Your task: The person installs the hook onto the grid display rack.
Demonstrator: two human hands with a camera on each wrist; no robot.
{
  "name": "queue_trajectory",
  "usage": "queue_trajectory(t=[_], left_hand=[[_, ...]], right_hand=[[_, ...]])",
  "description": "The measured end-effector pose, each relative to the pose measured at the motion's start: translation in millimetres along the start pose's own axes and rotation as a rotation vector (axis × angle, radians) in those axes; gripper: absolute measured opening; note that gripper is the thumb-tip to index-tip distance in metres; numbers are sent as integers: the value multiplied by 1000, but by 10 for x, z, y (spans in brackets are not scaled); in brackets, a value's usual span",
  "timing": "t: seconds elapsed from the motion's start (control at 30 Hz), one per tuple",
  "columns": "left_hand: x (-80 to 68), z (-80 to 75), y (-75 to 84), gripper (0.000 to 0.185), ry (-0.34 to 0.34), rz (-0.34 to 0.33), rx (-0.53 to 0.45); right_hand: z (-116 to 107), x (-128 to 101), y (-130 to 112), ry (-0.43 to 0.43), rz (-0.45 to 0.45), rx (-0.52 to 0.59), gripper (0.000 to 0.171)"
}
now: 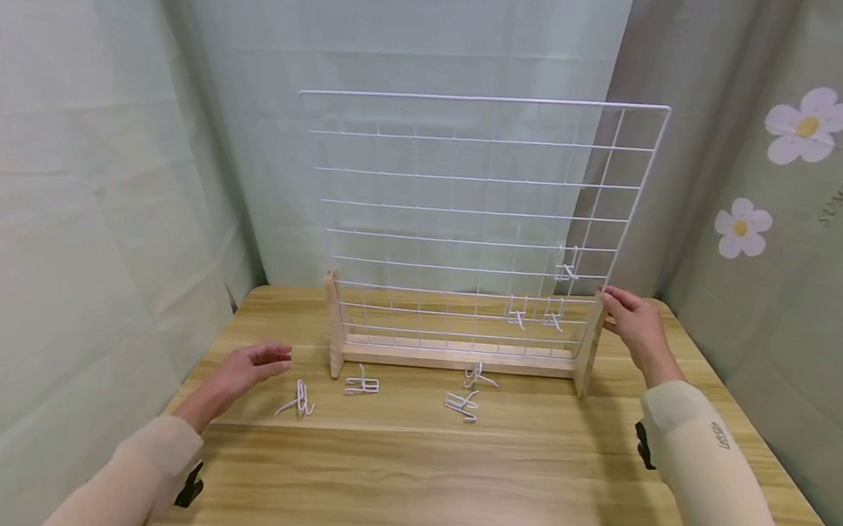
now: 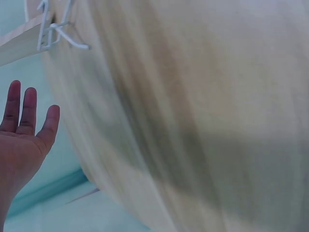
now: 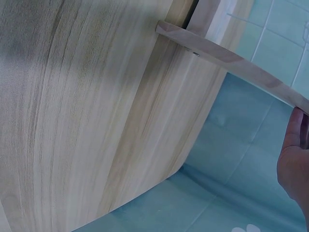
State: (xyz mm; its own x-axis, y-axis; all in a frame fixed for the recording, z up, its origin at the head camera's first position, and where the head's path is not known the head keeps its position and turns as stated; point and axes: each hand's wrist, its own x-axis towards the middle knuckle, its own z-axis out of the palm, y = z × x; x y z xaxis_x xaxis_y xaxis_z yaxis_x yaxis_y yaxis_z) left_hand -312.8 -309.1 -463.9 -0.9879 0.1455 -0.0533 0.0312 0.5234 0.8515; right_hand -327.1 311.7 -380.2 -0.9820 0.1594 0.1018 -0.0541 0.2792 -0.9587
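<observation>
Fingers, right: the right hand [image 1: 636,322] grips the top of the right wooden post [image 1: 588,353], fingertips and thumb bent about it beside the edge of the grid.
Fingers, left: the left hand [image 1: 250,371] hovers over the tabletop [image 1: 387,486] holding nothing, its fingers loosely stretched; three show spread apart in the left wrist view.
Nearest hook: a white wire hook [image 1: 300,400] lies on the wood, apart from the left fingertips, slightly right of them and closer to the person; the left hand is the nearer. Its prong slants left and toward the person.
Other loose hooks: one [image 1: 364,385] lies right of the left post [image 1: 335,326]; two more, a far hook [image 1: 478,376] and a near hook [image 1: 462,405], lie before the base bar [image 1: 443,357].
Grid: the white wire grid [image 1: 481,99] stands upright, its long side running left to right, with three hung hooks [image 1: 566,271] low on its right half.
Edges: the tabletop's back rim lies behind the stand, against the curtain [image 1: 411,36].
Room: wood stretches between the forearms, nearer than the hooks.
</observation>
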Motion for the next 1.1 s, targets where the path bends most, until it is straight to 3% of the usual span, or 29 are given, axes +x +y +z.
queue_trajectory(t=[0.57, 0.9, 1.1], left_hand=[[-135, 117, -225, 46, -8, -25, 31], [-191, 239, -346, 44, -53, 37, 7], [-198, 317, -394, 38, -36, 87, -20]], right_hand=[[-3, 3, 16, -2, -5, 20, 52], [5, -10, 5, 3, -2, 12, 54], [6, -22, -2, 6, -9, 8, 54]])
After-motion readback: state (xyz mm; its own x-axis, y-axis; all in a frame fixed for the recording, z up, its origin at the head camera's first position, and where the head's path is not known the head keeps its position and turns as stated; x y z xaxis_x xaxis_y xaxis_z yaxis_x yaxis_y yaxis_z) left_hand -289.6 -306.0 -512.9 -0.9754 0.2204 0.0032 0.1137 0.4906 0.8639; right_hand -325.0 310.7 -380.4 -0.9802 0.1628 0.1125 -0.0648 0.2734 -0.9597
